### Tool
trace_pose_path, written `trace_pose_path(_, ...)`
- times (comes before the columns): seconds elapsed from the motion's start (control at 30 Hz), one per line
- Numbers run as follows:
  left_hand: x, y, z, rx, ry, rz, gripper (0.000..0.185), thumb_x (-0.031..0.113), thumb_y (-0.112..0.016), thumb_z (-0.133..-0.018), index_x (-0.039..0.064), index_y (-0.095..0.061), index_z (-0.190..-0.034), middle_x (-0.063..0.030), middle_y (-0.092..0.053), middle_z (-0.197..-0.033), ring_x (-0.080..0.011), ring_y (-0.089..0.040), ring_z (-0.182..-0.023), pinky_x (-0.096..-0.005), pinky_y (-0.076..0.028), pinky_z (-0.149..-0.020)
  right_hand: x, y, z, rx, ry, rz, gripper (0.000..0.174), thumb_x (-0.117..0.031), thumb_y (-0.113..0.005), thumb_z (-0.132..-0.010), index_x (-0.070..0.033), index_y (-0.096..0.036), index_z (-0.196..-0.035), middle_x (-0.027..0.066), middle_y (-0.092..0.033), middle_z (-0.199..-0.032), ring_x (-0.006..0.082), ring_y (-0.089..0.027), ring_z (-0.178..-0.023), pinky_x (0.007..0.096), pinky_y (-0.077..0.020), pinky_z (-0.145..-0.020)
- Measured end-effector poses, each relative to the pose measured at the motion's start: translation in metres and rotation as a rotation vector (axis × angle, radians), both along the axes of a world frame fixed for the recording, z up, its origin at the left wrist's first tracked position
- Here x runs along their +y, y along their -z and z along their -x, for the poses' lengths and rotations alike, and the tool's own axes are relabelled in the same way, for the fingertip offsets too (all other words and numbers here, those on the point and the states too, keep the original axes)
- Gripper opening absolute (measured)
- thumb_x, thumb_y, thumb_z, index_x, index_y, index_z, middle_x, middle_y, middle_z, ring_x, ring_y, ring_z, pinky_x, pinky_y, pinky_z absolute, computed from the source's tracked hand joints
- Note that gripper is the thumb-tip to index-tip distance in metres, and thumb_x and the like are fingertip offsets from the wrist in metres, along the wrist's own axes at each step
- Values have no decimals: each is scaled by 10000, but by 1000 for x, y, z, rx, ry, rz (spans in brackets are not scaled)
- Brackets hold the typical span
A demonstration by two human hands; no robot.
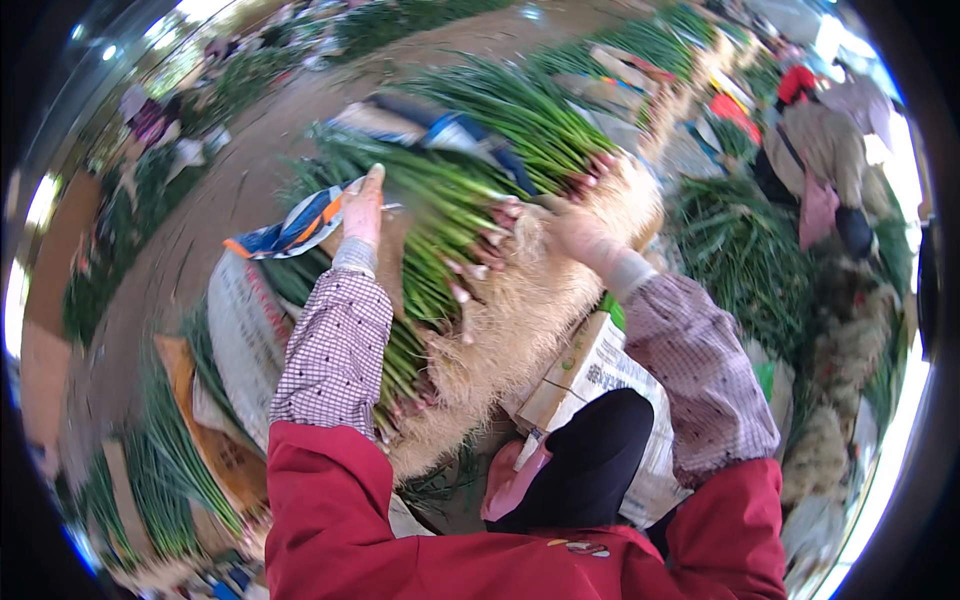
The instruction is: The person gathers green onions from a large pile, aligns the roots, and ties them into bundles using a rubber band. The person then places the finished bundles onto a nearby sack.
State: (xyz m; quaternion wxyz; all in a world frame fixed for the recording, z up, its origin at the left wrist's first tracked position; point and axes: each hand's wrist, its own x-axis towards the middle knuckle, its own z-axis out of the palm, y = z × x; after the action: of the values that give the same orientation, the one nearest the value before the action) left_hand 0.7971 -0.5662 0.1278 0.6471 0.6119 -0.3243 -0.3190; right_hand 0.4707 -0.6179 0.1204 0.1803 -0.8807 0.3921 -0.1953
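A long row of spring onions (450, 255) lies before me, with green leaves, pinkish bulbs and a thick mat of pale roots (495, 330) towards me. My left hand (363, 208) is at the leaf side, against a blue, white and orange plastic sack piece (300, 223). Whether its fingers close on the piece is hidden. My right hand (574, 229), blurred, touches the root side close to the bulbs. Its fingertips are too blurred to show a grip. Between more onions (551, 135), a folded blue and white sack piece (457, 139) lies beyond my hands.
A white woven sack (247, 322) bearing print lies at the left. By my knee stands a carton (562, 367) bearing writing. Loose green onions (742, 255) are heaped at the right, where another person (817, 150) bends over. A bare dirt path (172, 225) runs along the far side.
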Motion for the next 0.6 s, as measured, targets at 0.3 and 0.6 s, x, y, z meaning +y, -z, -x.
trace_pose_path(0.3,292,20,-80,-903,-876,82,311,225,-593,-933,-27,-578,-1115,-171,-624,-1069,-257,-604,-974,-408,-460,-913,158,-73,0,-1150,-252,-967,424,-197,-519,-948,3,-515,-1322,215,-589,-1253,293,-557,-1192,359,-405,-1052)
trace_pose_path(0.6,227,105,91,481,93,34,333,181,-547,-964,4,-582,-1244,-88,-627,-1106,-170,-595,-965,-293,-499,-827,186,24,-130,505,-232,163,407,-189,-527,-887,76,-554,-1195,215,-667,-1065,301,-679,-947,388,-541,-810)
